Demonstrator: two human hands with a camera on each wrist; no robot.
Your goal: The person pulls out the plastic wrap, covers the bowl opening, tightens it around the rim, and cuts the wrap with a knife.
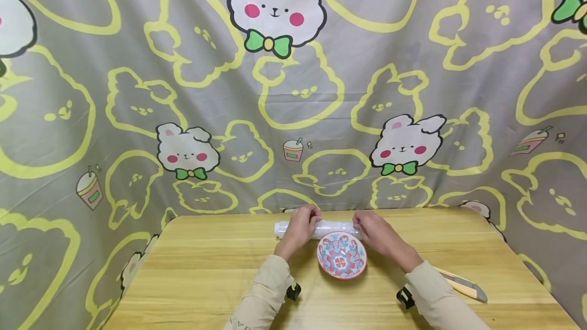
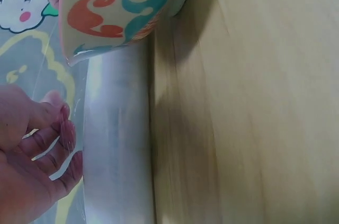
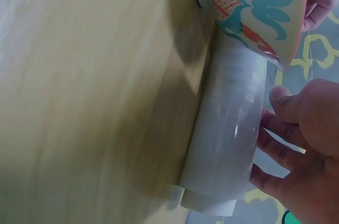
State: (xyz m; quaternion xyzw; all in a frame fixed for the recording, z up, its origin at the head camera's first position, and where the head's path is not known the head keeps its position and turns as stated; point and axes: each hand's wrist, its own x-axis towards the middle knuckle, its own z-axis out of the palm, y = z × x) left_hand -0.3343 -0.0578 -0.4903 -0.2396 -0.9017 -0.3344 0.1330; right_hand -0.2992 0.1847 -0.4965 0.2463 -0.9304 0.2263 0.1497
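Note:
A roll of clear cling film (image 1: 335, 228) lies across the table behind a patterned bowl (image 1: 342, 256). My left hand (image 1: 300, 225) is over the roll's left part, and thumb and fingers pinch a bunched edge of thin film, seen in the left wrist view (image 2: 37, 150). Over the right part, my right hand (image 1: 373, 230) has its thumb and fingers curled at the film. Its fingertips are close against the roll (image 3: 228, 123) in the right wrist view. The bowl, red and blue inside, stands upright between my forearms and hides part of the roll.
A utility knife (image 1: 463, 286) with an orange-and-grey handle lies on the wooden table (image 1: 206, 269), partly behind my right sleeve. A grey curtain (image 1: 293, 90) with cartoon animals hangs along the table's back edge and both sides.

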